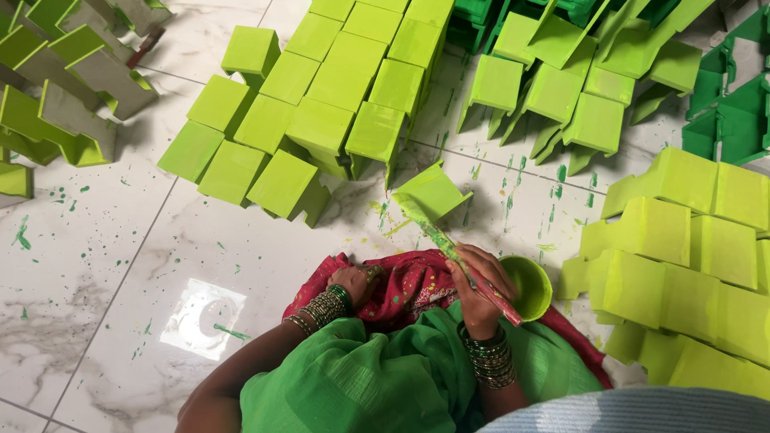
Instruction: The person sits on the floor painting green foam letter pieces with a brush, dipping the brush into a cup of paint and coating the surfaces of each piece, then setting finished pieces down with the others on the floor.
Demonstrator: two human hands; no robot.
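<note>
Many green blocks (321,120) ring the right hand (480,289), its grip closed on a paintbrush (457,256).

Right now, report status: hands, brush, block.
Right hand grips brush, tip on block. Left hand rests on lap. Paint bowl beside right hand.

The person wears a loose, bright green garment (361,385) of soft draped cloth that falls in folds just below both wrists. Beneath it, between the two hands, lies red patterned fabric (409,289) with pale printed motifs. The left hand's (353,282) wrist carries a stack of bangles (325,307), gold-toned with a green one nearest the hand. The right hand's (479,290) wrist bears a taller stack of dark green and metallic bangles (489,358).
</note>
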